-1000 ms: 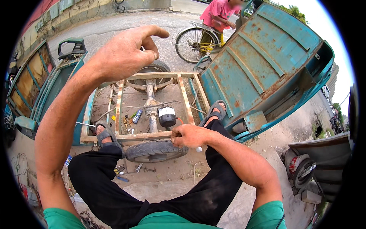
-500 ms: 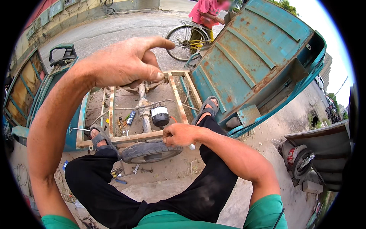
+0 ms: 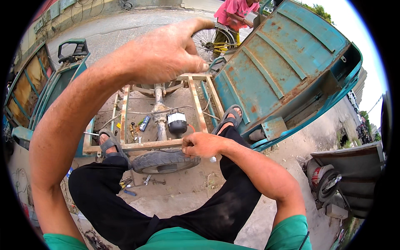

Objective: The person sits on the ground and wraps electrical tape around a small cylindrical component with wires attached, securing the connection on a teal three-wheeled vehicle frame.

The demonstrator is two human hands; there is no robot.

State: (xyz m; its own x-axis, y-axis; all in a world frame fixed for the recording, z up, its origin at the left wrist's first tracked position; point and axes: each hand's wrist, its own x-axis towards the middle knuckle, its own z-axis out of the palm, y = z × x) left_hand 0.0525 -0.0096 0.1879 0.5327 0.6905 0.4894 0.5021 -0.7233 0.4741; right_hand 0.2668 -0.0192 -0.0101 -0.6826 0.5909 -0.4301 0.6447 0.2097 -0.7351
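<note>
My left hand (image 3: 164,52) is raised in the air above the rusty metal frame (image 3: 156,145); it is empty, with the index finger stretched forward and the thumb held apart. Lower down, my right hand (image 3: 202,144) is closed, fingers curled, over the frame's near bar and the right end of a tyred wheel (image 3: 143,163). Whatever those fingers may hold is hidden. A small white thing (image 3: 213,159) shows just below that wrist. Inside the frame, a black-and-white rounded unit (image 3: 177,123) sits beside the axle (image 3: 159,98).
A rusty teal cargo body (image 3: 266,62) stands tilted at the right. Hand tools, including a wrench (image 3: 147,179), lie on the ground by the wheel. My sandalled feet (image 3: 109,143) are against the frame. Beyond, a person in pink (image 3: 233,12) is beside a bicycle (image 3: 214,39).
My left hand has moved right and a little up, its finger and thumb still apart. The right hand has hardly moved. The view has shifted slightly.
</note>
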